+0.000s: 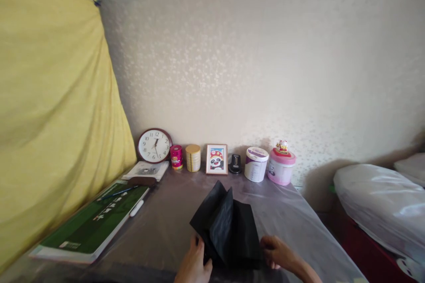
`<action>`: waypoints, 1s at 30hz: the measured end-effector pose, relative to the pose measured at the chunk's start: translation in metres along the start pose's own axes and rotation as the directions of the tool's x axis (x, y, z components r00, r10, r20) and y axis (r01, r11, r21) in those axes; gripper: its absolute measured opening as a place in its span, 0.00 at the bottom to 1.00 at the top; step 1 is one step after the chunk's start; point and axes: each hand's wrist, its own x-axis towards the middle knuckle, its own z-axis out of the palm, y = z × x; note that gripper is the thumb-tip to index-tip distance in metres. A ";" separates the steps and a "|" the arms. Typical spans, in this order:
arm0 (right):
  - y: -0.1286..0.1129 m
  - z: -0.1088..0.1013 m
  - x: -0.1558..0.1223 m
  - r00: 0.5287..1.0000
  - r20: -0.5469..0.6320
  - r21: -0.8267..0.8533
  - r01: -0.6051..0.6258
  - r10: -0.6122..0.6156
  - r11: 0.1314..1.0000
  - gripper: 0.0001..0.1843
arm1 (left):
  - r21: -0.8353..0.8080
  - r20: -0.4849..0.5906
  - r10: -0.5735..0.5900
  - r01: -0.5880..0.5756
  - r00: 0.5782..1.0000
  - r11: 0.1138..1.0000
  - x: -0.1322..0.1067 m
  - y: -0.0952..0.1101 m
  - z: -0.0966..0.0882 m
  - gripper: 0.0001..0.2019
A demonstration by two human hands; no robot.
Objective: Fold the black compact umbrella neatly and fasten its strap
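Note:
A piece of black folded paper stands partly unfolded at the near middle of the table, its panels spread and creased, one flap pointing up. At its lower left edge, my left hand grips it between thumb and fingers; part of the fingers is hidden behind the paper. My right hand is closed at the right edge, fingers curled and seemingly pinching the paper's side. The paper's underside and whatever is inside its folds are hidden.
On the left lie a green book, a brown case and a white marker. Along the wall stand a clock, a pink can, a yellow-lidded can, a picture frame, a black gadget and two tubs.

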 end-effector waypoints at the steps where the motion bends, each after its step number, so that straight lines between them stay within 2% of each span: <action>1: 0.005 -0.003 -0.004 0.999 -0.035 -0.021 0.021 -0.022 1.000 0.03 | -0.009 0.013 0.003 -0.003 1.000 1.000 -0.001 -0.004 -0.002 0.31; 6: 0.023 -0.009 -0.021 0.983 -0.149 -0.159 0.085 -0.109 0.984 0.10 | -0.013 0.081 -0.008 0.009 0.997 1.000 -0.004 -0.017 -0.007 0.34; 10: 0.030 -0.012 -0.028 0.958 -0.228 -0.251 0.114 -0.173 0.961 0.12 | -0.050 0.125 0.055 -0.049 0.991 0.998 -0.009 -0.013 -0.003 0.35; 12: 0.029 -0.015 -0.031 0.911 -0.347 -0.258 0.135 -0.222 0.957 0.12 | 0.028 0.130 0.023 -0.027 0.991 0.999 -0.013 -0.006 0.000 0.36; 14: 0.020 -0.017 -0.034 0.834 -0.483 -0.238 0.168 -0.267 0.957 0.14 | 0.123 0.109 -0.009 -0.005 0.994 0.992 -0.017 0.001 0.003 0.37; 17: -0.012 -0.011 -0.045 0.730 -0.605 -0.189 0.255 -0.317 0.948 0.15 | 0.191 0.080 -0.024 0.008 0.997 0.982 -0.020 0.011 0.008 0.40; 19: -0.040 0.003 -0.055 0.713 -0.595 -0.153 0.352 -0.370 0.924 0.15 | 0.209 0.081 -0.050 0.032 0.995 0.977 -0.022 0.016 0.009 0.41; 21: -0.066 0.027 -0.062 0.685 -0.562 -0.168 0.454 -0.463 0.875 0.15 | 0.212 0.088 -0.080 0.060 0.993 0.975 -0.023 0.022 0.008 0.40; 23: -0.080 0.055 -0.063 0.673 -0.514 -0.201 0.508 -0.532 0.838 0.17 | 0.206 0.103 -0.105 0.082 0.989 0.975 -0.025 0.030 0.004 0.39; 24: -0.082 0.069 -0.061 0.665 -0.499 -0.240 0.511 -0.556 0.826 0.21 | 0.204 0.109 -0.121 0.097 0.987 0.974 -0.027 0.033 0.001 0.38; 26: -0.080 0.095 -0.051 0.640 -0.530 -0.346 0.436 -0.556 0.831 0.32 | 0.198 0.125 -0.160 0.133 0.979 0.971 -0.029 0.041 -0.004 0.36; 30: -0.070 0.125 -0.026 0.649 -0.639 -0.385 0.193 -0.412 0.902 0.43 | 0.173 0.151 -0.203 0.176 0.967 0.969 -0.032 0.049 -0.010 0.34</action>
